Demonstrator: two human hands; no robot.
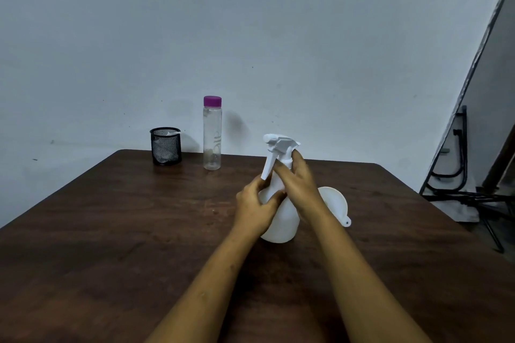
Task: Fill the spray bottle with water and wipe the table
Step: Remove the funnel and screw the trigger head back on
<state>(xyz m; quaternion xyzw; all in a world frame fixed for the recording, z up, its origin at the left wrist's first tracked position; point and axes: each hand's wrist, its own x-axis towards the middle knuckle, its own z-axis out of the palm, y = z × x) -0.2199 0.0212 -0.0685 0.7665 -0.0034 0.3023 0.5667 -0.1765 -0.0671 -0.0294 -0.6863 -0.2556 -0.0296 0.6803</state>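
**dusty_rag:** Head view. Where's the spray bottle [281,220] sitting, and what does it look like?

**mopwater77:** It's upright on the dark wood-grain table [111,217], a bit right of center and in the nearer half. All white, kinda milky plastic, with a fat rounded body that narrows up to a thin neck. The trigger head [280,147] is white too and sits on the neck. Its nozzle points left, and the long lever hangs down on the left side.

**dusty_rag:** And the hands?

**mopwater77:** Both are on it. The left hand [255,203] is wrapped round the shoulder of the body, fingers curled against the plastic, just under the lever tip. The right hand [299,186] is higher, with its fingers closed round the neck right below the trigger head. So both have a firm hold on the bottle.

**dusty_rag:** Anything else around?

**mopwater77:** There's a white funnel [334,200] lying on the table just behind and to the right of the bottle, partly hidden by the right wrist. A tall clear bottle [212,136] with a purple cap [212,101] stands at the far edge. Left of that is a black mesh cup [165,146] with something pale inside, can't tell what. Behind them is a plain pale wall [250,22], and a black metal frame [457,170] stands off to the right.
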